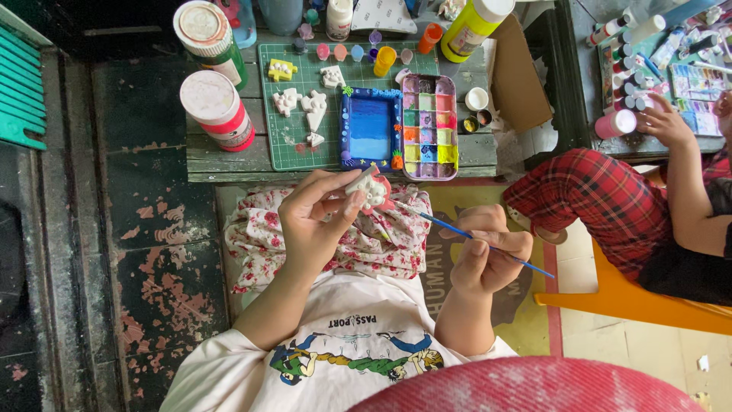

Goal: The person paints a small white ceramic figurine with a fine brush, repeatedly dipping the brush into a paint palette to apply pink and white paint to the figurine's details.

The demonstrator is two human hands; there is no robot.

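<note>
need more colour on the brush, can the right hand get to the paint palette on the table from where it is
Probably yes. The right hand holds the blue brush, and the paint palette lies uncovered at the table's near edge, just ahead. Only the left hand with its plaster piece sits nearby, off to the side.

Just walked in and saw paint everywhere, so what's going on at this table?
A person is painting a small white plaster figure, held up in the left hand. The right hand holds a thin blue brush, its tip by the figure. On the green cutting mat lie more unpainted white pieces and a blue-painted frame, beside a paint palette. At the right, another person's hand reaches among small paint bottles.
</note>
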